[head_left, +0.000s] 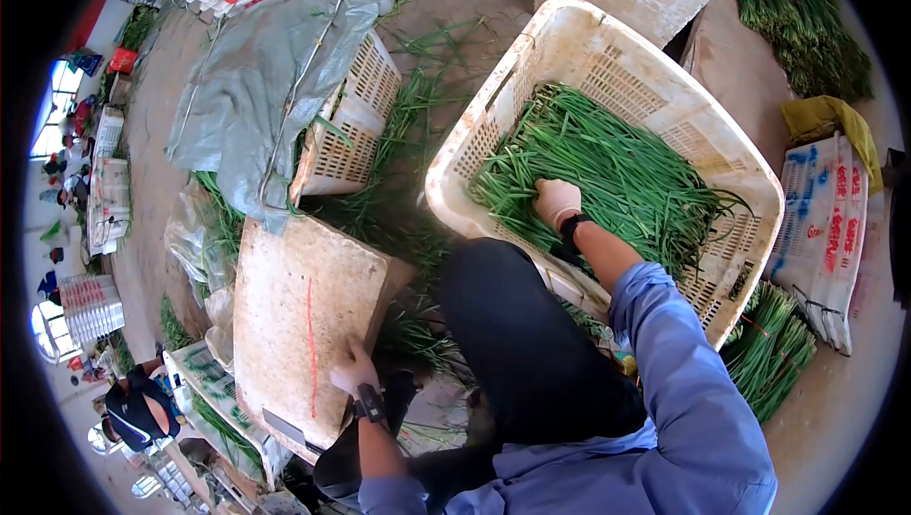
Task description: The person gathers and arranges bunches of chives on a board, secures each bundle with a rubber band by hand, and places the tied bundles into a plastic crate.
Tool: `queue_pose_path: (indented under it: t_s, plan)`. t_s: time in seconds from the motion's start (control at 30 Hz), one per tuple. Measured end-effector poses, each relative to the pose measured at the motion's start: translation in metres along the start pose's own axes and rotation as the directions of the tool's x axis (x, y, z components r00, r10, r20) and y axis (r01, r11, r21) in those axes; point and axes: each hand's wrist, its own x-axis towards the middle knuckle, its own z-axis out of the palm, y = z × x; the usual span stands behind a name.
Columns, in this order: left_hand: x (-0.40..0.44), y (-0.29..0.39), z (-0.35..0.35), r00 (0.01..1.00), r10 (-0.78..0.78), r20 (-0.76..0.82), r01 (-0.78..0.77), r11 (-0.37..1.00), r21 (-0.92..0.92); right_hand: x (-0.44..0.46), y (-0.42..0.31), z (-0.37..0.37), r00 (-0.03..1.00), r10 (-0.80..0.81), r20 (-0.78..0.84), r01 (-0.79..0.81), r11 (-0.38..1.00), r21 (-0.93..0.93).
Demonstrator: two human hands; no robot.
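Note:
My right hand (558,202) reaches into a large off-white plastic basket (484,88), its fingers curled into the long green chives (626,168) there. The chives lie in a loose heap, and my fingertips are partly hidden among them. To the left, my left hand (356,370) rests on a pale, worn board (275,316) marked with a red line, fingers laid on its surface and nothing held. A flat metal strip (296,430) sits at the board's near edge. My knee is between the board and the basket.
A grey plastic sheet (256,88) covers a second basket (356,126) beyond the board. Loose chives litter the floor. Tied chives (773,349) and printed white boxes (824,230) stand at right; more chives (807,21) lie behind. A person (142,411) is at far left.

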Motion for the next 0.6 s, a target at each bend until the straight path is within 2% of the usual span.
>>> queue_pose_path:
  t_s: [0.1, 0.17, 0.2, 0.23, 0.4, 0.5, 0.53, 0.6]
  plan:
    - [0.000, -0.002, 0.001, 1.000, 0.010, -0.006, -0.010, 1.000, 0.016, 0.003, 0.018, -0.002, 0.998, 0.034, -0.048, -0.023, 0.977, 0.211]
    - [0.000, -0.001, 0.002, 1.000, 0.009, -0.006, -0.009, 1.000, 0.023, 0.002, 0.039, 0.000, 0.999, -0.026, -0.034, 0.041, 0.780, 0.625]
    - [-0.001, -0.001, 0.002, 1.000, 0.004, -0.007, -0.004, 1.000, 0.022, -0.002, 0.049, -0.004, 0.998, -0.062, 0.024, 0.019, 0.601, 0.799]
    - [-0.002, -0.001, 0.002, 1.000, -0.001, -0.007, 0.001, 1.000, 0.021, -0.010, 0.054, -0.019, 0.991, -0.034, 0.130, -0.090, 0.552, 0.829]
    - [-0.002, 0.007, -0.004, 1.000, 0.011, -0.016, -0.012, 0.998, -0.057, -0.038, 0.078, -0.049, 0.978, -0.117, 0.173, -0.098, 0.478, 0.873]
    - [-0.001, 0.001, -0.003, 0.998, 0.050, -0.040, -0.052, 0.997, -0.061, -0.062, 0.060, -0.072, 0.985, -0.168, -0.035, 0.116, 0.504, 0.856]
    - [0.001, -0.005, 0.000, 0.996, 0.073, -0.052, -0.076, 0.996, -0.054, -0.071, 0.053, -0.087, 0.983, -0.184, 0.012, 0.095, 0.560, 0.823]
    - [0.010, -0.015, 0.002, 0.997, 0.076, -0.013, -0.076, 0.950, -0.301, -0.087, 0.036, -0.108, 0.966, -0.251, -0.062, 0.207, 0.606, 0.768]
